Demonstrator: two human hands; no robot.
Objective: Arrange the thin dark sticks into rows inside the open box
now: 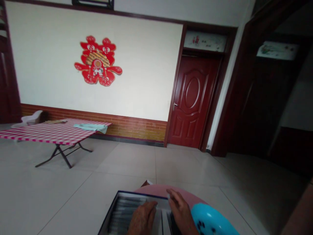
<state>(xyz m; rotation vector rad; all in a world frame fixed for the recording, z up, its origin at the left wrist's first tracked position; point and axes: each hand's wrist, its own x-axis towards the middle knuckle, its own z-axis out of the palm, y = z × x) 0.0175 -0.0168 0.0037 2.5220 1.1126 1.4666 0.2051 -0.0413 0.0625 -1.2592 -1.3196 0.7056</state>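
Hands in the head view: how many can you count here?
2. The left hand is over the middle of the open box; the right hand is by its right side. A blurred shape at the right edge can't be identified.

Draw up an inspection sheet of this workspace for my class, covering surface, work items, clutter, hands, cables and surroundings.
Surface: pink tabletop with a curved edge.
Work items: blue-rimmed box holding slender dark items, blurred; blue object with dark spots, partly in view.
Clutter: brown-and-white object showing beyond the tabletop's far edge.
Hands: left hand over the box; right hand over its right side; whether either grips anything cannot be told.
Cables: nothing seen.
Surroundings: tiled floor, checked table bearing a pale cloth, red wall decoration, closed red door.
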